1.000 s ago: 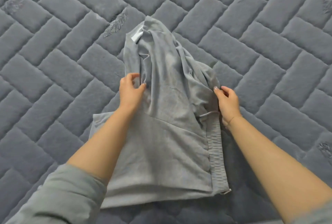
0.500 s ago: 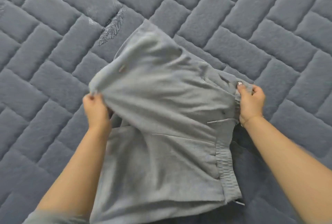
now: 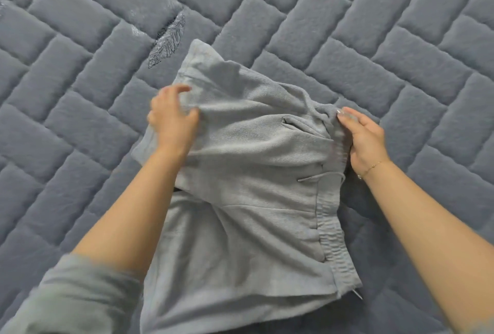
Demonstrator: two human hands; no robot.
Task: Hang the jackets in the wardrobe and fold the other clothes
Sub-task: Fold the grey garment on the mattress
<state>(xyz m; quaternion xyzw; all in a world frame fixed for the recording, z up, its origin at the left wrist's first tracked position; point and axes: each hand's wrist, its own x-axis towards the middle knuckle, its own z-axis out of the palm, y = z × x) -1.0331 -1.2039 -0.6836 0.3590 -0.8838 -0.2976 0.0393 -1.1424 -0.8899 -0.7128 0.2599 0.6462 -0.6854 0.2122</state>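
Bedroom, home: bed with grey quilted cover, brick-pattern stitching, embroidered leaves; grey garment laid on it.

Matt grey woven-cloth trousers on a plush, quilted bedcover

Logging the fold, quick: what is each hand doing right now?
Left hand: pinches the grey garment at its folded-over left edge.
Right hand: grips the garment's elastic waistband.

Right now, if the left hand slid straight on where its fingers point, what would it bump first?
Probably just the folded-over flap of the grey pants that the left hand already grips; past that, only the quilt.
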